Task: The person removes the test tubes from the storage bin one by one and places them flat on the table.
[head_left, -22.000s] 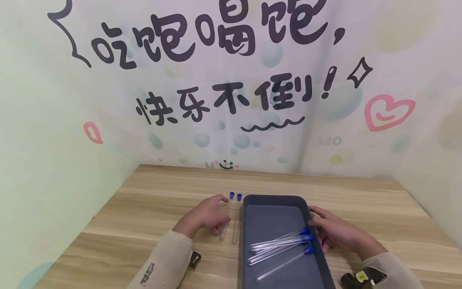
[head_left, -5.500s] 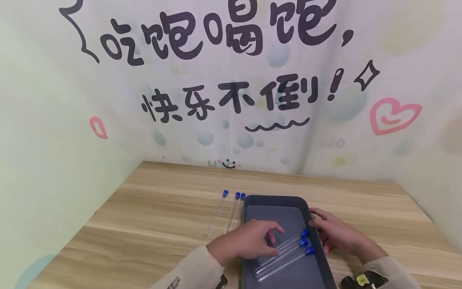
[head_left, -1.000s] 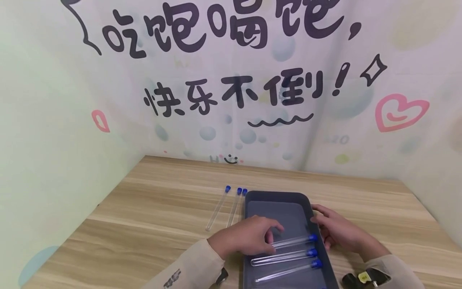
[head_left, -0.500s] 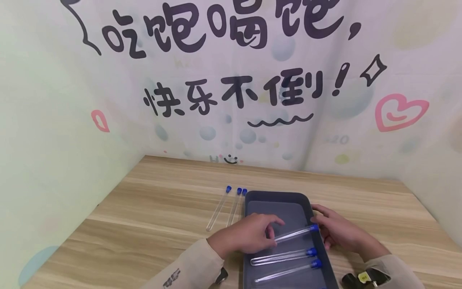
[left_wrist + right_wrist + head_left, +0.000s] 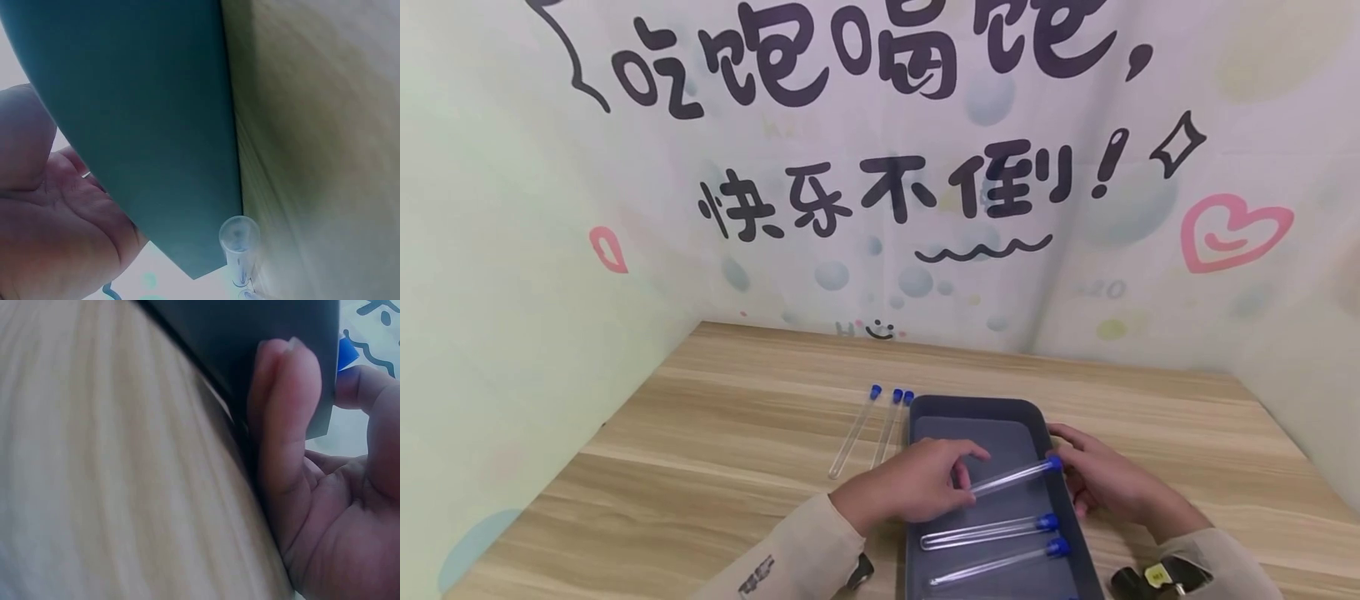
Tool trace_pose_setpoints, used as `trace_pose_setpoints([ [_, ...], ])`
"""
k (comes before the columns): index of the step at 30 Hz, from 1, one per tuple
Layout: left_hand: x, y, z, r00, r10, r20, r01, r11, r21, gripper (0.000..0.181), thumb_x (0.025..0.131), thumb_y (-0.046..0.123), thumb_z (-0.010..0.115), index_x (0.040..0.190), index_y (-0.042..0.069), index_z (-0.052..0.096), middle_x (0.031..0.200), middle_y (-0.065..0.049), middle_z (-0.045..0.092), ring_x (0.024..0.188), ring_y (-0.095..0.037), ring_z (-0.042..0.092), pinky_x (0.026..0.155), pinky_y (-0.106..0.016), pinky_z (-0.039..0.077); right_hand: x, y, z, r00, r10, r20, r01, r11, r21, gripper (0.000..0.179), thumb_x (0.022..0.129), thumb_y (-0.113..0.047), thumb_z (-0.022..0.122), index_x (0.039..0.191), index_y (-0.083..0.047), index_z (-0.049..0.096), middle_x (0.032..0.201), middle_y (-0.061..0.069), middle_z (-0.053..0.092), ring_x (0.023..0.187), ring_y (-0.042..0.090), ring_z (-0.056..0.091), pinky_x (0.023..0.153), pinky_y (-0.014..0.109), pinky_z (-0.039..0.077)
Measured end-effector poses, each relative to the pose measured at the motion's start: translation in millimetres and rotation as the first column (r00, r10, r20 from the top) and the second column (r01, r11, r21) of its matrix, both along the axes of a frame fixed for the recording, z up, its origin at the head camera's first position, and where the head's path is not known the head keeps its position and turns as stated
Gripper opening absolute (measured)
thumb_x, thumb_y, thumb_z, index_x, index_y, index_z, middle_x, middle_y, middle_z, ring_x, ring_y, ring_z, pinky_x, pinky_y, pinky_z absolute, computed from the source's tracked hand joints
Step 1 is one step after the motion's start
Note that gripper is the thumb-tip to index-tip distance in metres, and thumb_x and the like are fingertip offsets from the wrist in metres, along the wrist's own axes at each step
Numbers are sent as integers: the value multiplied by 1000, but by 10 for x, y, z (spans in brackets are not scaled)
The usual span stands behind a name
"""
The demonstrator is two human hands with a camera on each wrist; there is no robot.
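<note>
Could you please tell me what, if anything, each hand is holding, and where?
The left hand pinches a test tube near the end opposite its blue cap; the right hand grips the tray by its right side.

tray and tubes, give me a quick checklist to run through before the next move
1. Tube in grip: ok, the left hand holds the held tube by its clear end.
2. Tray steadied: ok, the right hand is on the right side of the tray.
3. Held tube's blue cap clear of rim and right hand: cannot tell, they overlap in the head view.
4. Loose tubes left of the tray well clear of its wall: not ok, the nearest lies right beside it.
5. Full tube count in the tray: cannot tell, the picture's bottom edge crops its near end.
</note>
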State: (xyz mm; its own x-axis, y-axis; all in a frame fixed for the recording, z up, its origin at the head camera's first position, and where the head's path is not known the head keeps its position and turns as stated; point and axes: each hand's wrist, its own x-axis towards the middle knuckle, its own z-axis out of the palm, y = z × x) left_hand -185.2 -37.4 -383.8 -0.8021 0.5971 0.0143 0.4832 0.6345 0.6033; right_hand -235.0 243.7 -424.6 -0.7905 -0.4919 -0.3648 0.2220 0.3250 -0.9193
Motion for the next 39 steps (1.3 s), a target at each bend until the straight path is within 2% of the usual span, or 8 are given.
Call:
trace_pose_setpoints([
  [22,-26,-3,-1,999,46,-15,-46,999,12,51,80,16,70,127,19,50,73,16,56,58,5,50,61,-12,42,-17,-5,-12,1000,3,7,-3,1000,-9,63,95,-29,41,147,-16,7,78,5,62,55,11,54,48,27,49],
  [27,-26,-5,-7,999,54,-3,-54,998,28,56,81,16,69,131,18,45,75,16,57,57,4,50,59,-13,42,-19,-5,-11,1000,5,8,-5,1000,-11,63,95,-27,40,146,-15,7,78,5,62,55,11,54,48,27,48],
  [39,-44,-20,0,995,81,53,-84,994,69,54,82,17,68,131,22,46,78,15,56,62,2,52,59,-15,44,-5,3,-14,1000,22,-10,-22,1000,-22,65,95,-26,41,146,-11,5,78,6,59,54,11,53,47,27,48],
])
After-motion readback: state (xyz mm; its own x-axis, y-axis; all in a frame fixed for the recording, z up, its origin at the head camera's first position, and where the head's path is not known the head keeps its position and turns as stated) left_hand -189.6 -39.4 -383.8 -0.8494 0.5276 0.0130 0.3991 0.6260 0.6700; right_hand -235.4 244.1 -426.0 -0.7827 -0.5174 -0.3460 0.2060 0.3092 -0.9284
